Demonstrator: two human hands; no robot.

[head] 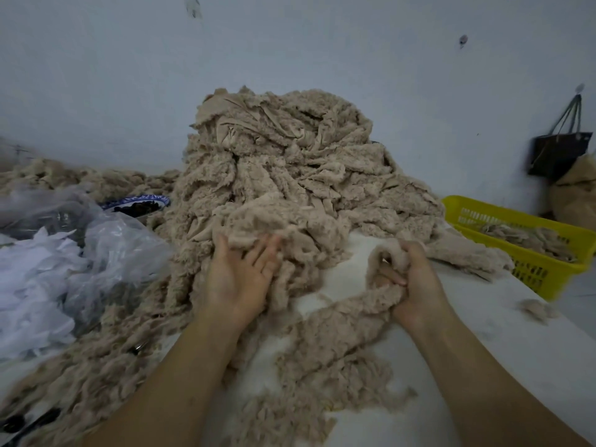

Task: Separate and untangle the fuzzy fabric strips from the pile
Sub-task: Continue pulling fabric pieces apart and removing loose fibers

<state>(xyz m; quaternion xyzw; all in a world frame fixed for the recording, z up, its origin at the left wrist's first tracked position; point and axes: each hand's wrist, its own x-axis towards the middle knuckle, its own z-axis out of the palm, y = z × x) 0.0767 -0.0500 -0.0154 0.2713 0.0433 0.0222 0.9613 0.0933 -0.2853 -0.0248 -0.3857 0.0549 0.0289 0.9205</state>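
A tall pile of beige fuzzy fabric strips [283,169] rises against the wall in the middle of the white table [532,356]. My left hand [242,272] lies palm up at the pile's front edge, fingers straight and tucked under the fluff. My right hand [416,279] grips one fuzzy strip [342,321], its fingers curled round the bunched end. That strip trails down and left across the table into a loose heap of strips [309,382] between my forearms.
A yellow slotted basket [522,253] with some strips stands at the right table edge. Clear plastic bags with white scraps [64,269] crowd the left. A blue-rimmed bowl [138,203] sits behind them. A dark bag [558,153] hangs on the wall. A small fluff tuft [535,309] lies near the basket.
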